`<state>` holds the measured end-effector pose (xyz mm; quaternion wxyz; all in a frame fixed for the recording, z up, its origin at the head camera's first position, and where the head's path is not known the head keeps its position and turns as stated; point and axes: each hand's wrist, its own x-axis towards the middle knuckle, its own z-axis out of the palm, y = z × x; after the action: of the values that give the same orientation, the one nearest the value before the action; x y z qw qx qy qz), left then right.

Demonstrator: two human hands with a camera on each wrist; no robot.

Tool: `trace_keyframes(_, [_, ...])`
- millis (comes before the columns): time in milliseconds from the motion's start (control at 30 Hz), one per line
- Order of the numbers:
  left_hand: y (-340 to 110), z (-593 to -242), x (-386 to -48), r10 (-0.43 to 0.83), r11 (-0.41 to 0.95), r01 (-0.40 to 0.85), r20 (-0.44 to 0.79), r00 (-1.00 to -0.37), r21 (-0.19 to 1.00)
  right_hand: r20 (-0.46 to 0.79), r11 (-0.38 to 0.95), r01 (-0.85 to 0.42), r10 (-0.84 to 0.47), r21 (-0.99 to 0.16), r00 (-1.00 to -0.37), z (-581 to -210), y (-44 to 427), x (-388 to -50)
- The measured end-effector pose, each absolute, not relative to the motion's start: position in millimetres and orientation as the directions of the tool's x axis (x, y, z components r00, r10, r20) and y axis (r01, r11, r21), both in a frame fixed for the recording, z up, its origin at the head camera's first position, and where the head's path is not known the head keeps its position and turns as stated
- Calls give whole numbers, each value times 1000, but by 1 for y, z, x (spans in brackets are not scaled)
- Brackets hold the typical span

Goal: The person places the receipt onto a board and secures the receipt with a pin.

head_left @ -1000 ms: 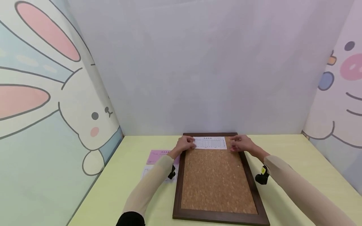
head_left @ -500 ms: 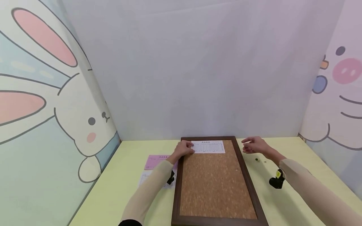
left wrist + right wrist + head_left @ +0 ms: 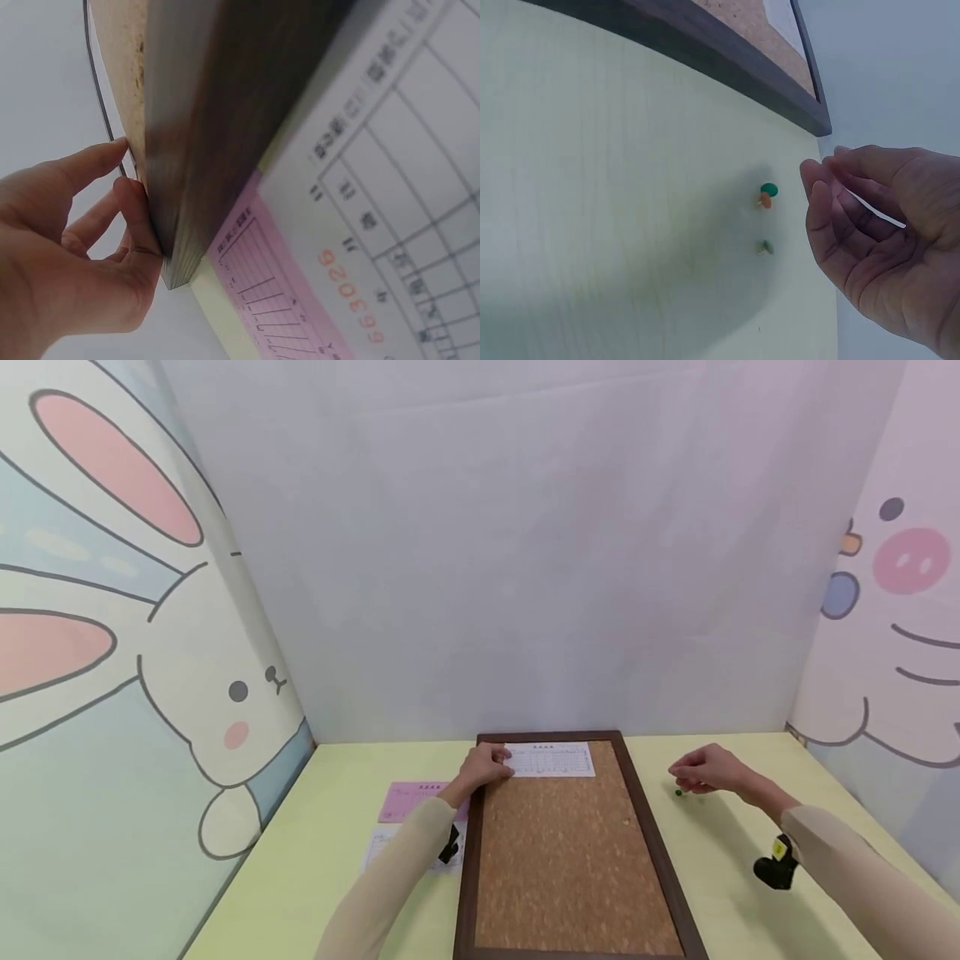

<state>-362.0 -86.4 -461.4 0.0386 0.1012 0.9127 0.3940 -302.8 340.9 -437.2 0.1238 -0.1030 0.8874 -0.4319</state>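
Observation:
A white printed slip [image 3: 551,760] lies at the top of a brown-framed corkboard [image 3: 573,860]. The fingertips of my left hand [image 3: 480,768] rest on its left end; in the left wrist view that hand [image 3: 90,247] has thumb and index finger at the board's edge. Right of the board, my right hand [image 3: 712,770] hovers over the table, fingers loosely bent, nothing visible in them. Below it the right wrist view shows a green pin [image 3: 769,190], an orange pin [image 3: 766,201] touching it, and another green pin [image 3: 766,247] apart, near the hand [image 3: 900,240].
On the table left of the board lie a pink slip [image 3: 411,799] and a white slip [image 3: 378,843], partly covered by my left arm. A pale back wall and cartoon-printed side panels stand around the table [image 3: 285,877].
My right hand has left the slip's right side, moved right past the frame, and lowered towards the pins. My left hand has stayed on the slip. The head view has shifted slightly.

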Motion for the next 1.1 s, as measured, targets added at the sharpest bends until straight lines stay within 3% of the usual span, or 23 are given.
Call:
trace_keyframes(367, [-87, -463, -359, 227, 661, 166, 16, -974, 732, -100, 647, -127, -302, -752, -948, -455, 347, -286])
trace_keyframes(1100, [-87, -462, -363, 236, 656, 191, 43, -971, 730, 2, 763, -155, -197, -627, -980, -459, 336, -281])
